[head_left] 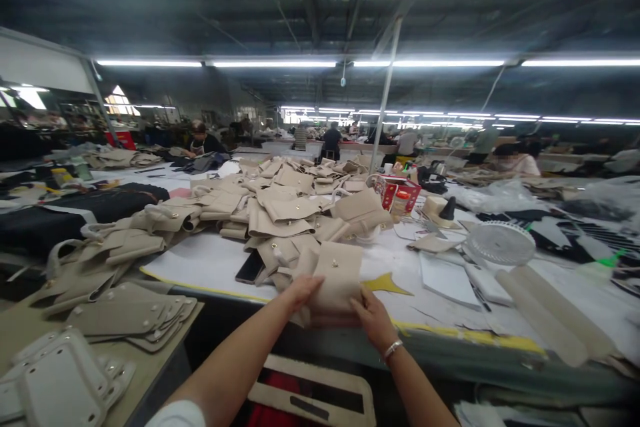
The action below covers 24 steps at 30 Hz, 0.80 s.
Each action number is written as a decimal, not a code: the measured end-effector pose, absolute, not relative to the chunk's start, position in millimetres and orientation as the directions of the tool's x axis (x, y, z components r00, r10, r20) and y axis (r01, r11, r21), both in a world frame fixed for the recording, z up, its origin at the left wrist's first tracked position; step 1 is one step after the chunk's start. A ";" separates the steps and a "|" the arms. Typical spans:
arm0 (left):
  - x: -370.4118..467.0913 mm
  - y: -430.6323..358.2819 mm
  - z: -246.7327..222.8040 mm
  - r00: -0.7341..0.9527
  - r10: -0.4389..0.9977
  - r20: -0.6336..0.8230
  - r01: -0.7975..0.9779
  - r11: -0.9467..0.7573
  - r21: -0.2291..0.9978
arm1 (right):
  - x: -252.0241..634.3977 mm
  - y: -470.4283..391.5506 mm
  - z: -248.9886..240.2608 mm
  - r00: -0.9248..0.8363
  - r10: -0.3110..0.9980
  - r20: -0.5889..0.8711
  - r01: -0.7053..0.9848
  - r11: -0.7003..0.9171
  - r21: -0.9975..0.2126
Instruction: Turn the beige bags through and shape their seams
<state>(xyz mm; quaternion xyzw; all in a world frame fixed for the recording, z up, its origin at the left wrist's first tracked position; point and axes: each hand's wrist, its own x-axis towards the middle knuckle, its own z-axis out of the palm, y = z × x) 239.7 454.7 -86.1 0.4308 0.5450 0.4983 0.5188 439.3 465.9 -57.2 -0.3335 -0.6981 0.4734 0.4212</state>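
Observation:
A beige leather-like bag piece (pixel 337 280) with a small metal clasp on its upper part is held upright at the table's front edge. My left hand (pixel 305 292) grips its left side, fingers closed on the edge. At its lower right side my right hand (pixel 374 317) pinches the material, thumb in front; a bracelet circles that wrist. Just behind lies a big heap of similar beige bag pieces (pixel 287 203), several with metal fittings and handles. A dark phone (pixel 250 267) rests by the heap, left of my hands. The far side of the held piece is hidden.
Flat beige panels (pixel 125 310) and pale riveted panels (pixel 60 373) are stacked at lower left. Right of my hands lie a yellow scrap (pixel 387 283), white paper pads (pixel 449 280), a round clear lid-like disc (pixel 500 242) and a beige roll (pixel 543 313). A red box (pixel 397 193) stands behind.

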 end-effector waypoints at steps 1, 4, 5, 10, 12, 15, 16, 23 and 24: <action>246.0 457.4 -90.6 -0.068 0.985 -0.156 -0.116 0.147 0.982 | 443.1 460.6 -54.3 -0.458 0.837 0.300 0.118 0.392 -0.912; 256.4 463.9 -97.7 -0.049 0.987 -0.153 -0.251 0.136 0.958 | 454.9 449.0 -49.7 -0.591 0.742 0.316 0.192 0.510 -0.838; 257.3 466.5 -98.1 -0.049 0.987 -0.151 -0.290 0.131 0.948 | 459.3 447.3 -50.2 -0.622 0.718 0.311 0.202 0.531 -0.823; 247.0 487.7 -83.1 -0.044 0.992 -0.121 -0.415 0.092 0.905 | 483.3 446.7 -64.5 -0.681 0.687 0.253 0.294 0.573 -0.765; 236.3 497.8 -69.3 -0.054 0.990 -0.133 -0.450 0.094 0.888 | 490.5 447.0 -70.8 -0.724 0.659 0.201 0.348 0.601 -0.719; 220.3 506.5 -44.0 -0.056 0.979 -0.196 -0.487 0.145 0.861 | 494.6 450.2 -78.9 -0.757 0.639 0.140 0.453 0.666 -0.593; 217.3 506.7 -35.4 -0.043 0.976 -0.216 -0.489 0.168 0.856 | 494.0 452.8 -81.7 -0.756 0.641 0.134 0.490 0.689 -0.534; 231.0 482.6 11.0 -0.053 0.992 -0.113 -0.587 0.060 0.808 | 486.1 486.4 -96.1 -0.670 0.547 0.501 0.469 0.836 -0.285; 232.1 479.3 14.4 -0.095 0.993 -0.077 -0.619 0.001 0.785 | 487.8 488.8 -94.6 -0.581 0.575 0.576 0.500 0.811 -0.305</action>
